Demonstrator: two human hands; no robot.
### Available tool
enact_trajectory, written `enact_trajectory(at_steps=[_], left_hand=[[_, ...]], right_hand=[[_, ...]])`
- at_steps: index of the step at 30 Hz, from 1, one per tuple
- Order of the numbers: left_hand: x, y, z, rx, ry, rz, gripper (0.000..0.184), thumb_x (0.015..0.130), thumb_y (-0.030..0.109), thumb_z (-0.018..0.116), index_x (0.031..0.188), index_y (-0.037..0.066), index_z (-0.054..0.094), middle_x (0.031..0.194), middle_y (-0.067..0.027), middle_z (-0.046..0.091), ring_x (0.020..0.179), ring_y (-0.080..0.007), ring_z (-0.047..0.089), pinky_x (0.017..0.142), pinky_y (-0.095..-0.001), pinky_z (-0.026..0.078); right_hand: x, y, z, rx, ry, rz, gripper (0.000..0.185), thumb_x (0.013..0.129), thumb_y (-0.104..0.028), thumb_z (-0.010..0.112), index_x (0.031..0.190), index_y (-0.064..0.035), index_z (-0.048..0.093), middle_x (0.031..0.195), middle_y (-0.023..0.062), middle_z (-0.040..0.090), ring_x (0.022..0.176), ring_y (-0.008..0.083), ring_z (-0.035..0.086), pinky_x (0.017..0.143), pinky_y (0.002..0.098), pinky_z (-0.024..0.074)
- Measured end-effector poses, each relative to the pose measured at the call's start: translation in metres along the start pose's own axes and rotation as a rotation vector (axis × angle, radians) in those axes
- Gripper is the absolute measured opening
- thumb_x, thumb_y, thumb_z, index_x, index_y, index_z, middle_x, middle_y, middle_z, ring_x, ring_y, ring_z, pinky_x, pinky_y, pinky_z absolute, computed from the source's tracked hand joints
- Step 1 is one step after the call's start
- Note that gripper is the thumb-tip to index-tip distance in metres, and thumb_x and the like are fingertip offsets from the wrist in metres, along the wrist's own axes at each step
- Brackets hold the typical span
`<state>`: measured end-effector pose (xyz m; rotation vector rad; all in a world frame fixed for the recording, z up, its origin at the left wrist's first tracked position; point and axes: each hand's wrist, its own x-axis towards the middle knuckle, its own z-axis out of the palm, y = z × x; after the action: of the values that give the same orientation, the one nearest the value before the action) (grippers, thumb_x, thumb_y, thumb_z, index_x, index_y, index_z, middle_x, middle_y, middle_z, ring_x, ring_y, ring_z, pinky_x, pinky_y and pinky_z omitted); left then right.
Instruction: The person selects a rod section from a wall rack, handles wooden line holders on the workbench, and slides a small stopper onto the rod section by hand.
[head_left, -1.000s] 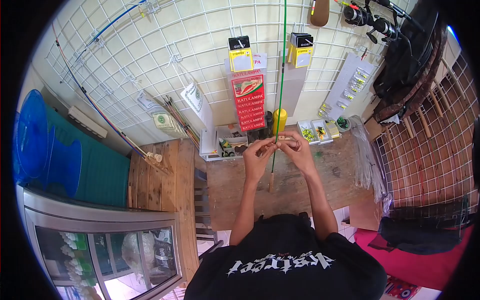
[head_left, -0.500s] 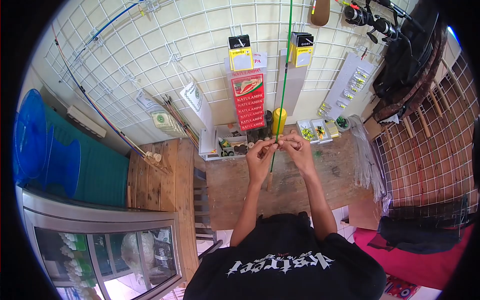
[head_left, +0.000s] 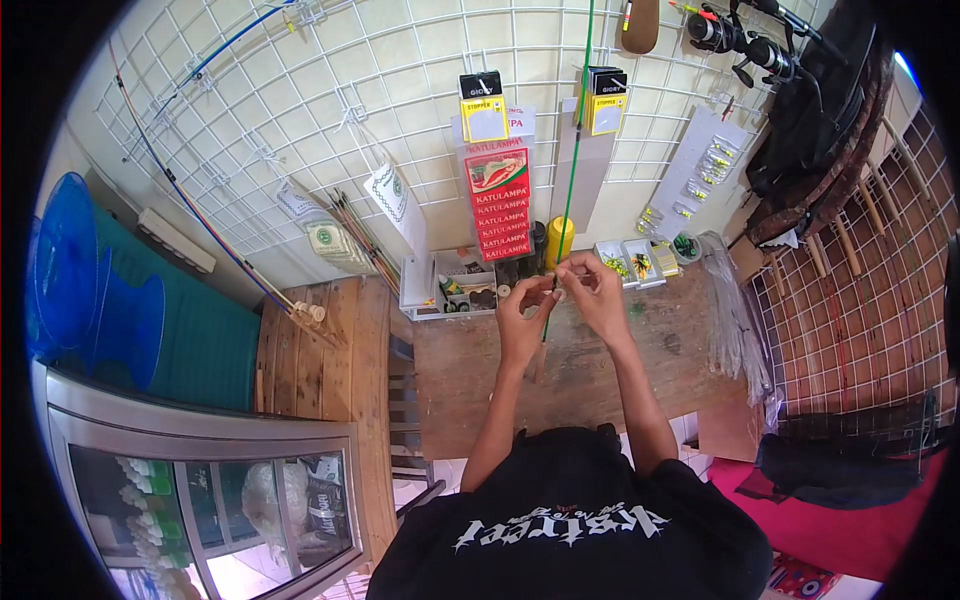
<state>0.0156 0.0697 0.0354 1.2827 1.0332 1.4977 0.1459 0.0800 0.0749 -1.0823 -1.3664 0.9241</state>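
Observation:
A slim green fishing rod stands nearly upright over the workbench, leaning slightly right toward its top. Its light brown handle end points down toward me. My left hand is closed from the left side, thumb and fingertips pinching the rod low down. From the right, my right hand pinches at the same stretch, its fingertips slightly higher. The fingers of both hands nearly meet, and whatever small part lies between them is hidden. Just behind the hands stands a yellow bottle.
A divided tray with small bottles and spools sits back left on the workbench. White boxes of small colourful pieces stand back right, near clear plastic sleeves. Red packets and fishing reels hang on the wire grid.
The rod's upper part has shifted slightly right. My right hand's fingers have risen a little and spread from the left hand's fingertips, while the left hand stays nearly in place.

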Motion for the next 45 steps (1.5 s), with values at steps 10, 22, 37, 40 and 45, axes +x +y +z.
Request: enact_trajectory(at_steps=[10,22,37,40,45], left_hand=[[0.005,-0.013,-0.003,0.039,-0.085,0.009,0.025,0.083,0.007,0.071,0.107,0.001,0.066,0.087,-0.0029,0.063,0.074,-0.008,0.059,0.07,-0.0227,0.047],[0.017,0.024,-0.004,0.0,-0.137,-0.009,0.031,0.092,0.012,0.061,0.12,-0.001,0.059,0.093,-0.0051,0.067,0.08,-0.0075,0.06,0.076,-0.0228,0.046],[0.012,0.057,-0.007,0.262,-0.171,0.116,0.018,0.091,0.012,0.061,0.102,-0.002,0.065,0.088,-0.0049,0.07,0.082,-0.0087,0.061,0.077,-0.0255,0.047],[0.011,0.054,-0.01,0.316,-0.212,0.124,0.019,0.092,0.013,0.06,0.101,-0.002,0.064,0.09,-0.0051,0.069,0.088,-0.0088,0.061,0.08,-0.026,0.047],[0.01,0.043,-0.012,0.187,-0.274,0.048,0.023,0.096,0.019,0.056,0.104,-0.001,0.061,0.096,-0.0065,0.066,0.092,-0.0104,0.061,0.084,-0.0266,0.046]], right_hand=[[0.02,-0.043,-0.002,-0.113,0.088,-0.146,0.011,0.087,-0.01,0.066,0.091,-0.0003,0.065,0.079,0.005,0.068,0.073,0.0093,0.062,0.069,0.0259,0.0485],[0.057,-0.089,-0.004,0.066,0.135,-0.319,0.009,0.084,-0.006,0.066,0.09,0.0017,0.066,0.082,0.0035,0.068,0.074,0.006,0.059,0.07,0.023,0.0474],[0.055,-0.132,-0.003,0.279,0.291,-0.384,0.02,0.082,0.002,0.069,0.101,0.005,0.065,0.088,0.0074,0.067,0.081,0.0093,0.062,0.072,0.0207,0.0479],[0.052,-0.152,-0.012,0.252,0.38,-0.441,0.018,0.083,0.001,0.068,0.1,0.0054,0.064,0.088,0.0087,0.067,0.083,0.0106,0.063,0.074,0.0219,0.0488],[0.058,-0.186,-0.034,0.36,0.425,-0.553,0.018,0.084,-0.001,0.067,0.1,0.0052,0.059,0.089,0.0124,0.067,0.081,0.0159,0.066,0.074,0.0246,0.0517]])
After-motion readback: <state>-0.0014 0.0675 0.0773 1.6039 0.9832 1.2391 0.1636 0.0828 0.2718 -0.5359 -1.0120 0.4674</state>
